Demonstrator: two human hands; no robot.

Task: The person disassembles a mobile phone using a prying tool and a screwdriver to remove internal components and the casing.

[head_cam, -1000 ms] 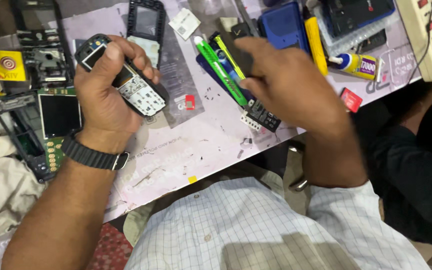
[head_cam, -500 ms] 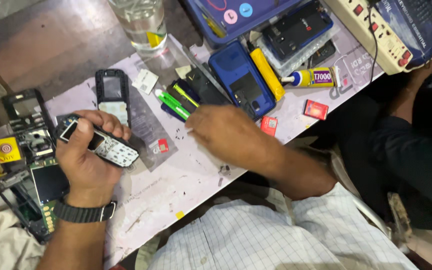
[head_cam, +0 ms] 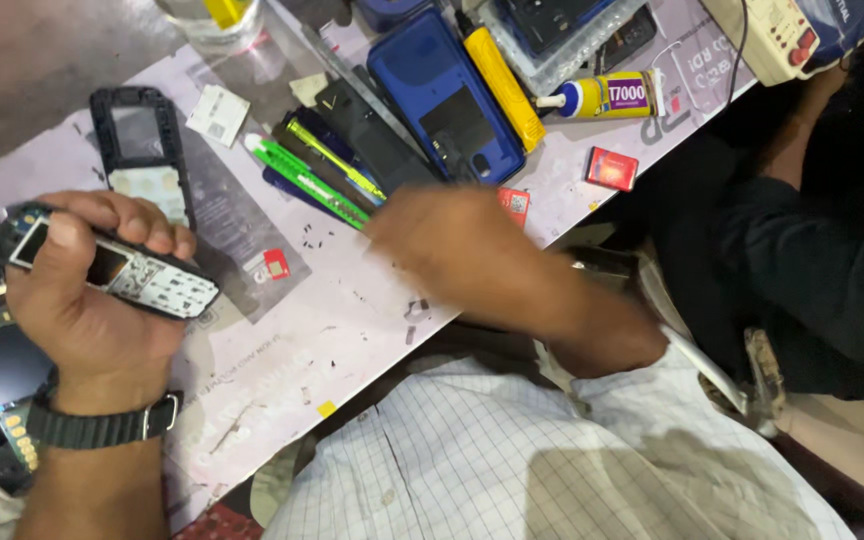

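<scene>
Phone (head_cam: 117,272) is stripped to its bare keypad board, gripped in the left hand (head_cam: 87,290), shell (head_cam: 142,155) off on the bench (head_cam: 282,330), while the blurry right hand (head_cam: 452,245) hovers by green tweezers (head_cam: 307,180), grip unclear.

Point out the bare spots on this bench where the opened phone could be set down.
Barest: the mat's near edge, between the left hand holding the opened phone and the blurred right hand. Crowded: the far side, with green tools, blue phone and glue tube.
</scene>
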